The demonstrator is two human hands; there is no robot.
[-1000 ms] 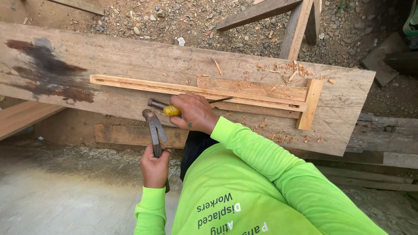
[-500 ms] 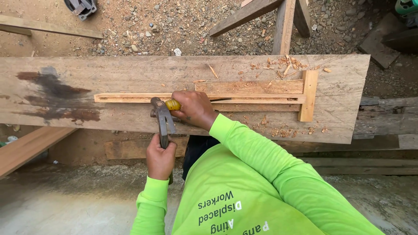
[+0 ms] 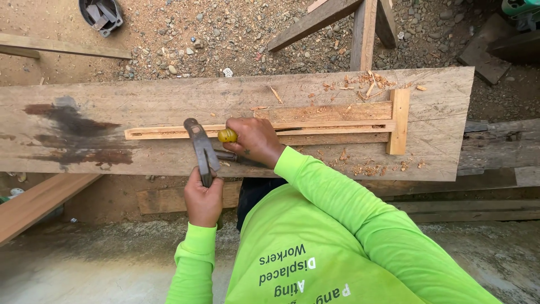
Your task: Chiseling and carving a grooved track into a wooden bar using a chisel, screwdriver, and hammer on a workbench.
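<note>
Head view. Left hand (image 3: 203,201): grip wrapped around the handle of a hammer (image 3: 201,147), its dark head raised over the near edge of the tabletop (image 3: 101,95). Right hand (image 3: 254,141): grip closed around a yellow-handled chisel (image 3: 228,135), set against a thin wooden strip (image 3: 169,132) lying lengthwise on the plank. Short cross-piece (image 3: 399,121) at the strip's right end. Wood shavings (image 3: 365,168) scattered nearby. Dark stain (image 3: 70,121) at left. Gravel ground (image 3: 197,39) beyond.

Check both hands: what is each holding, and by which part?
Left hand grips a hammer low on its handle, head raised. Right hand wraps the yellow-handled chisel around its handle, butt end showing.
</note>
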